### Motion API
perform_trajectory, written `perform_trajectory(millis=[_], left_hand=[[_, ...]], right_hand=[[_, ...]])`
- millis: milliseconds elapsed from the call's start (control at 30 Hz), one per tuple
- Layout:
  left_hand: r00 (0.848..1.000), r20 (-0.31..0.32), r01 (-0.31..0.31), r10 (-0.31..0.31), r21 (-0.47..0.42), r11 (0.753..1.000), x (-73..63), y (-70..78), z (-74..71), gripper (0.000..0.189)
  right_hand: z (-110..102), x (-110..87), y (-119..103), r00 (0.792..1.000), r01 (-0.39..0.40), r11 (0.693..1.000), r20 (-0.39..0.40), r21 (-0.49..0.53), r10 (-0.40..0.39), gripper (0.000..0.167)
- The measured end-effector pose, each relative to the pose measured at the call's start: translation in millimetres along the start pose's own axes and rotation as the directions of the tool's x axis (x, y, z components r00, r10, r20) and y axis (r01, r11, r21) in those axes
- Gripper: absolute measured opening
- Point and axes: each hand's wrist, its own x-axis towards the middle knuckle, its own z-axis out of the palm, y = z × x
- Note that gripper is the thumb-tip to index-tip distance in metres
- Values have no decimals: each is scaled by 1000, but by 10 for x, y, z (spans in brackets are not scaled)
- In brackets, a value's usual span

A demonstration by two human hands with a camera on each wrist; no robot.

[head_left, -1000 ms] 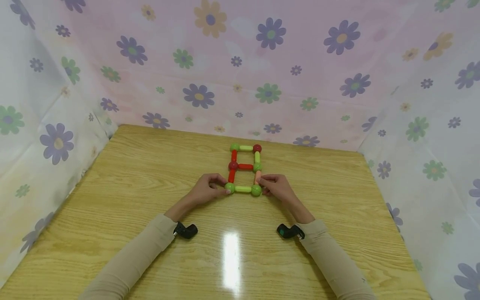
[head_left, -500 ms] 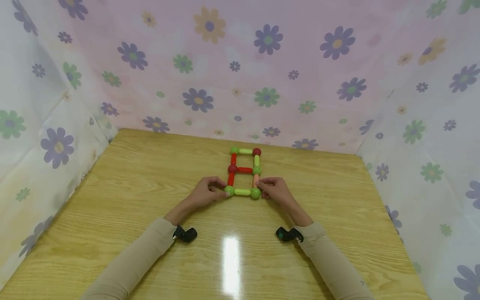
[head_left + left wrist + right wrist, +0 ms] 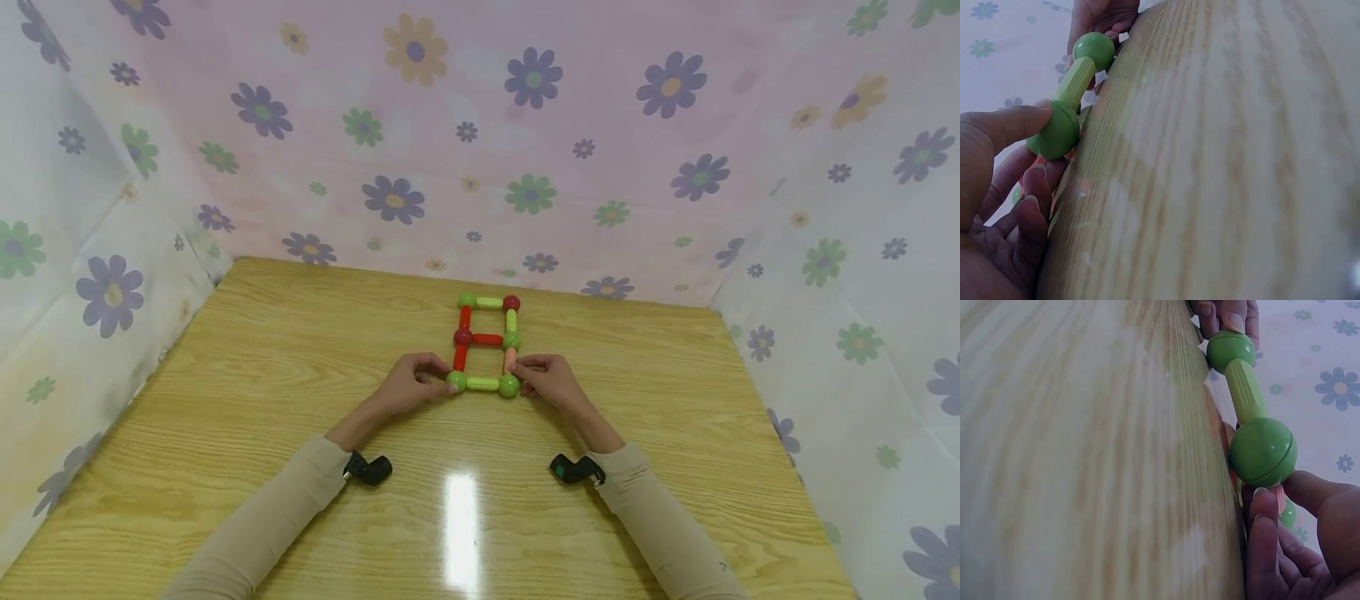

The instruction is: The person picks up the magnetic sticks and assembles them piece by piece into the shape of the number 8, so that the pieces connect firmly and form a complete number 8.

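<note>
A ladder-like frame of magnetic building balls and rods lies on the table, two squares joined end to end. My left hand (image 3: 408, 385) pinches the green ball (image 3: 1054, 131) at its near left corner, thumb on top and fingers beneath. On the other side my right hand (image 3: 553, 379) holds the pink rod (image 3: 511, 360) between thumb and fingers, right behind the near right green ball (image 3: 1264, 452). A yellow-green rod (image 3: 482, 384) joins these two near balls. Farther back, a red rod (image 3: 488, 340) crosses between a dark red ball (image 3: 463, 337) and a green ball (image 3: 512, 341).
The wooden table (image 3: 300, 317) reaches back to a flowered cloth (image 3: 450, 167), which also hangs at both sides. A black wrist camera (image 3: 369, 469) sits on the left sleeve, another camera (image 3: 576, 469) on the right. Light glares off the near tabletop.
The head view has shifted slightly. Both hands keep their hold on the frame, and its pieces stay in the same arrangement.
</note>
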Motion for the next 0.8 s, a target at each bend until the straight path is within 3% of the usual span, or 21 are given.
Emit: perform_trajectory(millis=[433, 600, 800], left_hand=[[998, 58, -35, 37, -27, 999, -5, -41, -74, 38], [999, 45, 1, 0, -24, 1000, -57, -17, -157, 43], [1000, 0, -21, 21, -71, 997, -110, -15, -256, 43]], right_hand=[[-110, -48, 58, 993, 86, 996, 77, 4, -86, 42], [-171, -91, 95, 981, 133, 988, 130, 77, -142, 48], [-249, -143, 95, 955, 221, 967, 173, 125, -241, 51]])
